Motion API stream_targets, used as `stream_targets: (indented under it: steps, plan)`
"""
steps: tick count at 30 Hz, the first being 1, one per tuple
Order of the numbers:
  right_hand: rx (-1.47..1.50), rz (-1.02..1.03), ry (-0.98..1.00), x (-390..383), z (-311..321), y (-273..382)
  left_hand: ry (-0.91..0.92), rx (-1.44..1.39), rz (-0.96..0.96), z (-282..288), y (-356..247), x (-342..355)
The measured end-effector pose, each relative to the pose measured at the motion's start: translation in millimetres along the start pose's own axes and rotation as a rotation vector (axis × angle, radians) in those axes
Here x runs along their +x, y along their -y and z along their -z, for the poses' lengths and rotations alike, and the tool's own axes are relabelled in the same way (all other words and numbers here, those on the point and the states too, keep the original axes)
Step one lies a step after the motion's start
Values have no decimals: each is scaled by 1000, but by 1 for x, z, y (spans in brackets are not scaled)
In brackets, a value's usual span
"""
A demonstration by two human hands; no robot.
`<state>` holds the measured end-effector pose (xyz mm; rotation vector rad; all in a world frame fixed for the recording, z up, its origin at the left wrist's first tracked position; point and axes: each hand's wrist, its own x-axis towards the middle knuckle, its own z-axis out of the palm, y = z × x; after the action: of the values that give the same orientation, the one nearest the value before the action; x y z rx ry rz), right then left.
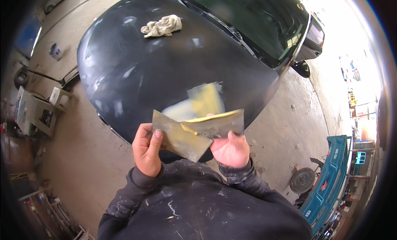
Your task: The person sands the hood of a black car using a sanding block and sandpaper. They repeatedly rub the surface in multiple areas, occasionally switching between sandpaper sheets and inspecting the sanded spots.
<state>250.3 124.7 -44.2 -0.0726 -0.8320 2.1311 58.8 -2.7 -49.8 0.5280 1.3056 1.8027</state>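
Clock positions are read from the crossing of the plates. At 8 o'clock the left hand [147, 152] pinches a flat grey plate [177, 140] between thumb and fingers; at 4 o'clock the right hand [230, 152] pinches a second plate [227, 125], thumb on its near face. The first overlaps the second, apparently so one edge can scrape the other. Yellow paste [213, 117] lines the second plate's upper edge, probably kept uppermost against dripping. At 12 o'clock a yellow-and-grey patch [209, 98] marks the dark hood [136, 81]. At 11 o'clock a crumpled cloth [163, 26] rests there, presumably to stay handy.
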Motion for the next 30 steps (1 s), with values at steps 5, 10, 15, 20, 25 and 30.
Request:
stream_targets:
  steps: [5,10,15,20,25,30]
  plan:
    - [-585,-175,140,-5,-2,7,-39,137,-190,1,-14,4]
    - [-983,-446,-24,-8,71,26,-128,-101,-193,16,-18,16]
    - [-120,178,-754,39,180,50,-166,-134,-128,40,-13,25]
    - [-1604,21,-343,76,229,35,-155,-124,-66,45,-6,15]
    - [-2227,192,190,122,268,-9,-122,-114,-48,43,-7,8]
    - [-2333,77,260,130,297,-30,-180,-115,-35,48,-8,-2]
